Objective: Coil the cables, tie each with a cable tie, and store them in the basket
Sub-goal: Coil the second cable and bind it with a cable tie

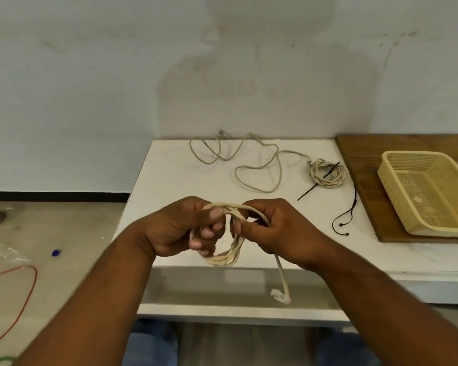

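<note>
Both hands hold a coiled cream cable (226,257) above the front edge of the white table (169,186). My left hand (181,225) grips the coil's left side with curled fingers. My right hand (273,228) pinches its top right, and the cable's tail with a clear plug (279,295) hangs below. A loose beige cable (257,167) sprawls at the table's back. A coiled cable (328,171) with a black cable tie (318,180) through it lies to the right. The yellow basket (397,207) sits on a wooden board at far right and holds no cables.
A thin black cord (348,210) lies near the wooden board (354,154). On the floor to the left are a red wire (29,286), a green wire, a blue cap (56,252) and clear plastic wrap. A wall stands close behind the table.
</note>
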